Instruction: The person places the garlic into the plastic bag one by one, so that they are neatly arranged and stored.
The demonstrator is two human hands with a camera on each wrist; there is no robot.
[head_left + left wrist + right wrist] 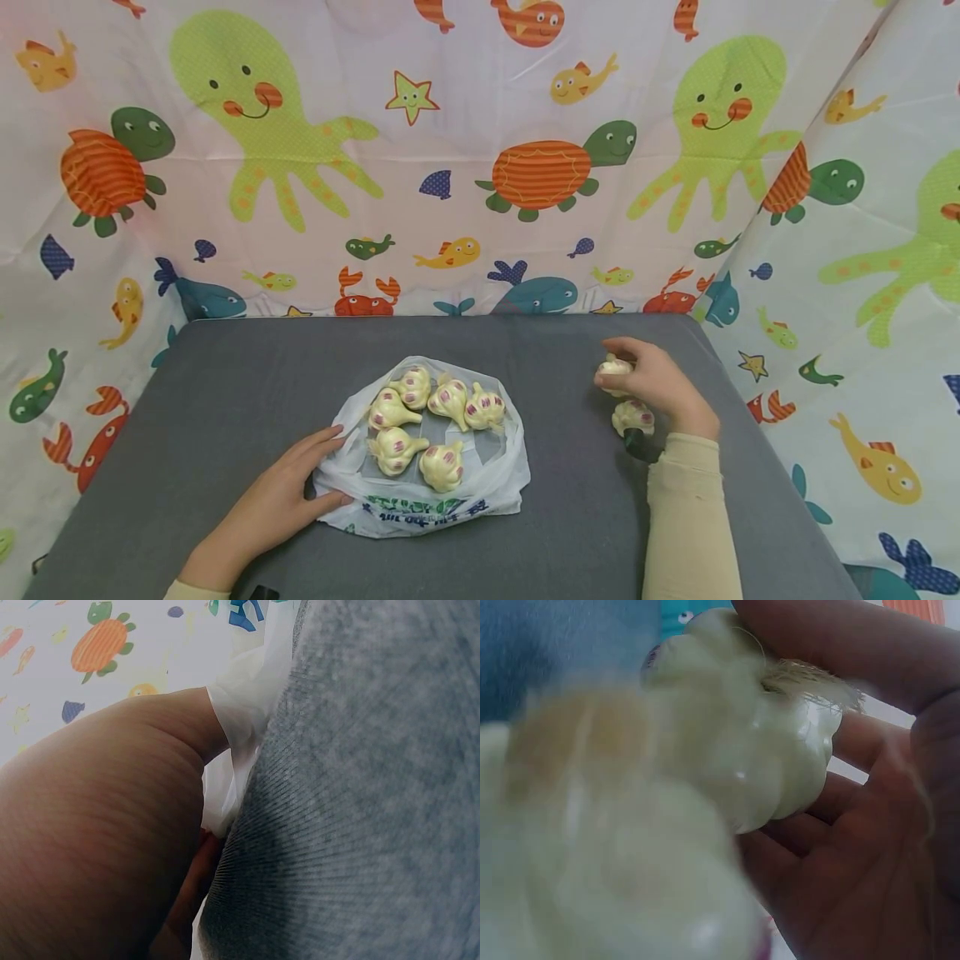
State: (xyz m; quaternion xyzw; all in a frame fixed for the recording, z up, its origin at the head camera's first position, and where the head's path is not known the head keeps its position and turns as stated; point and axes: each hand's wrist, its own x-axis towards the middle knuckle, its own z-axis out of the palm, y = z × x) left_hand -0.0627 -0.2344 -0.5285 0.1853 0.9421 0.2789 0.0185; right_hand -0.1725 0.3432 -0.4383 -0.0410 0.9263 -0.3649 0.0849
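Note:
My right hand (660, 383) grips a garlic bulb (614, 374) between thumb and fingers at the right side of the table. The right wrist view shows that bulb (742, 742) close up against the fingers, its dry roots toward the palm. A second garlic bulb (632, 417) lies just below the hand, near the wrist; it looms blurred in the right wrist view. My left hand (281, 492) touches the left edge of a white plastic bag (438, 521), thumb and fingers spread apart. Several garlic bulbs (393, 450) with purple marks lie inside the bag's open mouth.
The grey table (570, 517) carries the bag left of its middle. A patterned curtain (465, 200) with sea animals stands behind the table and along both sides. A dark strap piece (639, 446) sits at my right wrist, beside the lower bulb.

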